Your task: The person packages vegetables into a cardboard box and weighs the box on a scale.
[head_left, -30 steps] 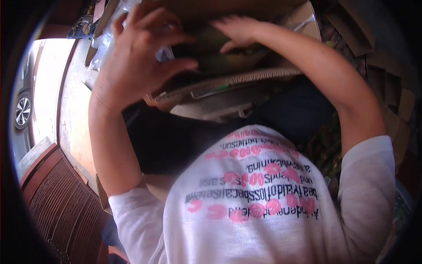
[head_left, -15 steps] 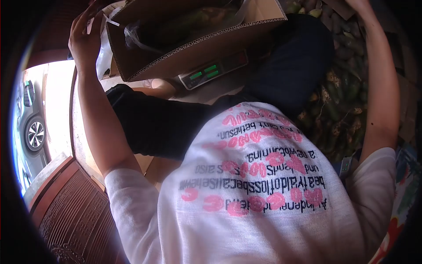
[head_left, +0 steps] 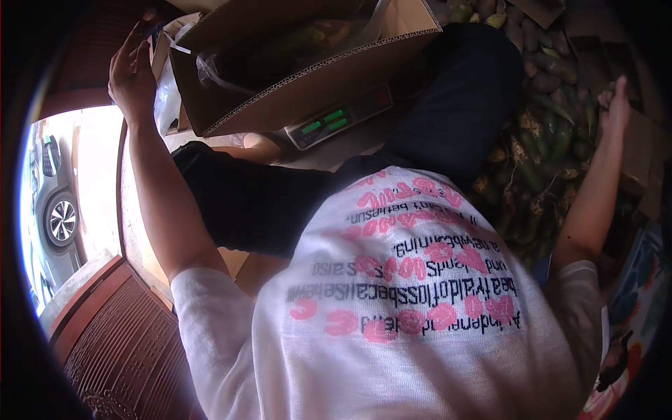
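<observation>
Beside the left edge of an open cardboard box (head_left: 280, 87), my left hand (head_left: 133, 73) is raised with its fingers spread and nothing visible in it. Dark produce and clear plastic lie inside the box. My right hand (head_left: 613, 105) is at the far right, over the edge of a pile of green and brown vegetables (head_left: 549, 140). Its index finger and thumb stand apart, the other fingers look bent, and I see nothing held. A scale (head_left: 339, 124) with green lit digits shows below the box.
My dark-trousered legs (head_left: 462, 98) are bent around the scale, with a bare foot (head_left: 255, 148) near it. Cardboard pieces (head_left: 535, 10) lie at the upper right. A carved wooden panel (head_left: 126, 336) stands at the lower left, and a car (head_left: 56, 217) is outside.
My right hand has come down and outward from the cardboard at the top right. My left hand has barely moved. The view has shifted slightly.
</observation>
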A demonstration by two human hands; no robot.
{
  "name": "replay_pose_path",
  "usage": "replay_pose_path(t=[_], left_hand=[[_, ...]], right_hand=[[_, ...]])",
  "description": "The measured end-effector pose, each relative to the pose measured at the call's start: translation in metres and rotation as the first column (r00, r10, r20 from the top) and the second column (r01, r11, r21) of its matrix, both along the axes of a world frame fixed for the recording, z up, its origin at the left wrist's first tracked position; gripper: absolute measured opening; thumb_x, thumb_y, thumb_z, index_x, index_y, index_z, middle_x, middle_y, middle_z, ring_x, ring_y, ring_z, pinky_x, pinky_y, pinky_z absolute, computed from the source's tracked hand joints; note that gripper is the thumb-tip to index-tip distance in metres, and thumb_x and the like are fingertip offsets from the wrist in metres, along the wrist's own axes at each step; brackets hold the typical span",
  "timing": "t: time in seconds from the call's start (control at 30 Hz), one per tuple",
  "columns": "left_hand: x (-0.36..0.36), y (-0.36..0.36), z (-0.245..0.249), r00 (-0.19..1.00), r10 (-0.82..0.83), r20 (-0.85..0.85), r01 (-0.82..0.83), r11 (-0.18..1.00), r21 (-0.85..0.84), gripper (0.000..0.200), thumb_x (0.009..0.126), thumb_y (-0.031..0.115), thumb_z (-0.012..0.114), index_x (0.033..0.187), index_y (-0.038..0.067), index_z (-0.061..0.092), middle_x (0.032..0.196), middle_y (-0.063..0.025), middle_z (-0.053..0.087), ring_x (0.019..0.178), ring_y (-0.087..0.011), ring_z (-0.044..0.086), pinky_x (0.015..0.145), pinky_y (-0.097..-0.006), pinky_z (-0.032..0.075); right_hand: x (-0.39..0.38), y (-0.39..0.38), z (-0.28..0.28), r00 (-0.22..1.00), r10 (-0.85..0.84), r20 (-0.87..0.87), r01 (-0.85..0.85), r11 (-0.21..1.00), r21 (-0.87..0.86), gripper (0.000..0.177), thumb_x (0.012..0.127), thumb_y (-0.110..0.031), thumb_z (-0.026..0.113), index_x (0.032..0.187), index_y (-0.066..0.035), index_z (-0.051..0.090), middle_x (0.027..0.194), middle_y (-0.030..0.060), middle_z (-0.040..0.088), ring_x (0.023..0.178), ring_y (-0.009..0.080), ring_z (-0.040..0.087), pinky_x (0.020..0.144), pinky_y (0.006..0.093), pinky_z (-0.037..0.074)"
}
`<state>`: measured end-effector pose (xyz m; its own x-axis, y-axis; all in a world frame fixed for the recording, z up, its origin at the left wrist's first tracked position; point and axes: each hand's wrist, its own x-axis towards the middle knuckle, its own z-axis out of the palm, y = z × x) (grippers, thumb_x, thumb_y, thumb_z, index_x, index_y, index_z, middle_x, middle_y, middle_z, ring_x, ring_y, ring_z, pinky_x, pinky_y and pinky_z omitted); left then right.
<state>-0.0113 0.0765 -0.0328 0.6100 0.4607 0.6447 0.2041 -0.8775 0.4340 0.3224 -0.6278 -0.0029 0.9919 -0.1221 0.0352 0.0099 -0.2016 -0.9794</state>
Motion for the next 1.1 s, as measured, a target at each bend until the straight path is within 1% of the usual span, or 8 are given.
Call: replay_pose_path(t=[0.07,0.13,0.2,0.27,0.4,0.57,0.93,1.1], left_hand=[[-0.001,0.001,0.004,0.998,-0.032,0.046,0.033,0.999,-0.03,0.025,0.088,0.018,0.062,0.112,0.015,0.065,0.099,-0.0073,0.066,0.09,-0.0149,0.066,0.073,-0.028,0.053],[-0.004,-0.012,0.007,0.985,-0.09,0.145,0.121,0.968,-0.218,0.026,0.088,0.02,0.062,0.112,0.009,0.065,0.094,-0.0096,0.068,0.085,-0.0141,0.067,0.072,-0.0272,0.053],[-0.012,-0.03,0.024,0.993,-0.037,0.114,0.08,0.911,-0.404,0.028,0.091,0.024,0.059,0.109,0.004,0.065,0.088,-0.0109,0.069,0.082,-0.0142,0.068,0.072,-0.026,0.053],[-0.019,-0.045,0.034,0.997,-0.014,-0.072,-0.022,0.878,-0.478,0.032,0.09,0.032,0.059,0.1,0.003,0.067,0.084,-0.0126,0.069,0.079,-0.0165,0.068,0.068,-0.0274,0.052],[-0.015,-0.089,0.053,0.92,0.117,-0.374,-0.169,0.979,-0.11,0.043,0.086,0.042,0.06,0.086,0.0,0.068,0.073,-0.0162,0.063,0.069,-0.0294,0.064,0.062,-0.0371,0.047],[0.014,-0.172,0.052,0.937,-0.213,-0.278,0.171,0.971,-0.167,0.022,0.084,0.025,0.06,0.079,0.003,0.064,0.082,-0.0149,0.059,0.074,-0.0337,0.06,0.064,-0.0404,0.05],[0.101,-0.23,0.01,0.125,-0.733,-0.668,0.55,0.612,-0.568,0.049,0.079,0.045,0.062,0.113,0.009,0.06,0.115,-0.0146,0.061,0.106,-0.0267,0.058,0.087,-0.0379,0.048],[0.108,-0.239,-0.004,0.165,-0.782,-0.601,0.458,0.6,-0.656,0.039,0.078,0.04,0.062,0.107,0.014,0.064,0.105,-0.0124,0.065,0.1,-0.0279,0.061,0.087,-0.0388,0.048]], right_hand=[[0.007,-0.078,-0.115,0.961,0.023,-0.276,-0.201,0.741,-0.64,0.057,0.083,-0.041,0.063,0.122,-0.004,0.045,0.111,0.0151,0.048,0.101,0.0228,0.049,0.082,0.0349,0.041],[-0.003,-0.142,-0.193,0.916,0.076,-0.394,-0.339,-0.377,-0.862,0.079,0.077,-0.027,0.068,0.143,-0.009,0.026,0.144,0.0207,0.029,0.132,0.0318,0.032,0.104,0.0424,0.033],[-0.031,-0.027,-0.108,0.939,-0.188,-0.288,-0.263,0.147,-0.953,0.06,0.082,-0.022,0.063,0.135,-0.006,0.04,0.128,0.0205,0.051,0.119,0.0353,0.048,0.096,0.0429,0.04],[-0.006,0.009,-0.08,0.996,-0.057,-0.068,-0.051,0.265,-0.963,0.04,0.087,-0.018,0.057,0.124,-0.004,0.051,0.108,0.0179,0.063,0.102,0.0309,0.06,0.086,0.0412,0.045],[-0.036,0.172,0.026,0.959,0.27,0.088,-0.238,0.934,-0.266,0.023,0.093,-0.011,0.047,0.113,-0.003,0.057,0.094,0.0071,0.063,0.085,0.014,0.059,0.074,0.0299,0.046],[-0.125,0.33,0.024,0.616,0.765,-0.19,-0.608,0.615,0.502,0.026,0.086,0.0,0.049,0.111,0.003,0.054,0.104,0.0114,0.061,0.093,0.0174,0.06,0.083,0.0289,0.047],[-0.141,0.427,-0.03,0.792,0.008,-0.61,0.072,0.992,0.106,0.039,0.06,-0.001,0.064,0.098,0.004,0.056,0.114,0.0181,0.05,0.104,0.0289,0.047,0.083,0.0492,0.042],[-0.135,0.442,-0.033,0.779,-0.009,-0.626,0.065,0.996,0.066,0.044,0.059,0.002,0.061,0.102,0.005,0.054,0.116,0.0175,0.051,0.109,0.0293,0.046,0.085,0.0483,0.041]])
